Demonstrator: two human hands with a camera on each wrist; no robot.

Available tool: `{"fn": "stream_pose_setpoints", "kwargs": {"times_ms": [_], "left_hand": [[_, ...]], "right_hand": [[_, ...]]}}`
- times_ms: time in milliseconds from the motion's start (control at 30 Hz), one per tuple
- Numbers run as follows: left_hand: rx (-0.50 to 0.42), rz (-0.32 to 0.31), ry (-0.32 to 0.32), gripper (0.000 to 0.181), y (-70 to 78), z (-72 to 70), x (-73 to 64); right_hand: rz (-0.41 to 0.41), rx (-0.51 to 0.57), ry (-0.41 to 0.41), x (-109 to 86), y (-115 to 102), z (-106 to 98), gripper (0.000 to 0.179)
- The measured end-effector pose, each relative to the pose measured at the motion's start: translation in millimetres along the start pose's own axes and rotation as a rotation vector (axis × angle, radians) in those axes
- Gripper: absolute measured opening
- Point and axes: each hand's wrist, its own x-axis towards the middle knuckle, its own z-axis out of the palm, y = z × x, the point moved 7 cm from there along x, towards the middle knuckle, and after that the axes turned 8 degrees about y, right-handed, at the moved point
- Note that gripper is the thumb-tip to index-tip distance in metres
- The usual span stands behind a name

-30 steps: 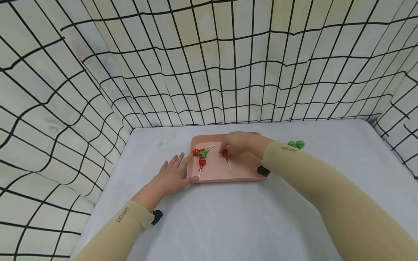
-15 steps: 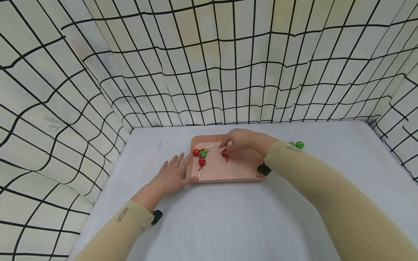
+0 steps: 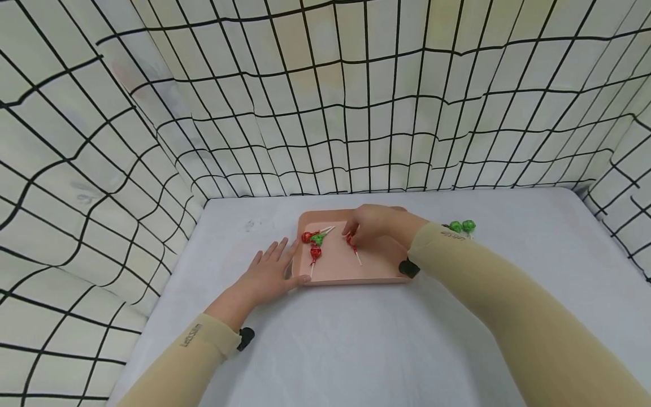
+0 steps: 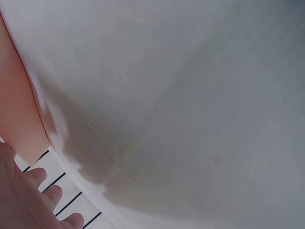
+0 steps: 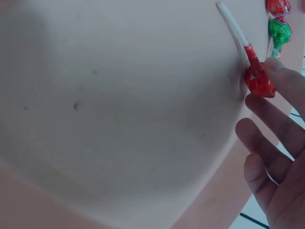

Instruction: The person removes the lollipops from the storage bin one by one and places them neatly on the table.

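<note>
On the white-covered table, a pink tray (image 3: 376, 275) holds wrapped lollipops. My right hand (image 3: 376, 221) reaches over it and pinches the wrapped head of a red lollipop (image 5: 259, 82) between thumb and finger. The white stick (image 5: 232, 23) of that lollipop lies toward the front of the tray. At the tray's left side sit a red lollipop (image 3: 306, 237), a green lollipop (image 3: 317, 239) and another red lollipop (image 3: 315, 252), close together. My left hand (image 3: 267, 274) rests with spread, straight fingers against the tray's left edge, its thumb at the front corner.
Green lollipops (image 3: 461, 226) lie on the table right of the tray, partly hidden behind my right sleeve (image 3: 473, 260). White walls with a black grid (image 3: 325, 113) enclose the table at the back and sides.
My right hand lifted slightly off the red lollipop half a second ago, fingers loosened, and has come back down onto its head. The left hand and tray have stayed put.
</note>
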Motion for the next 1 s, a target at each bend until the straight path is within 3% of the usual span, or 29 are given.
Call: {"fn": "stream_pose_setpoints", "kwargs": {"times_ms": [167, 500, 1000], "left_hand": [[-0.002, -0.006, -0.002, 0.098, 2.1, -1.6, -0.5], [-0.004, -0.003, 0.011, 0.096, 4.0, -2.9, -2.9], [-0.009, 0.005, 0.013, 0.096, 7.6, -3.5, -0.6]], "right_hand": [[-0.043, -0.040, 0.014, -2.8, -3, -1, 0.023], [-0.017, -0.013, 0.033, -5.5, 0, -3, 0.024], [-0.106, 0.023, 0.157, -19.1, 10, -32, 0.029]]}}
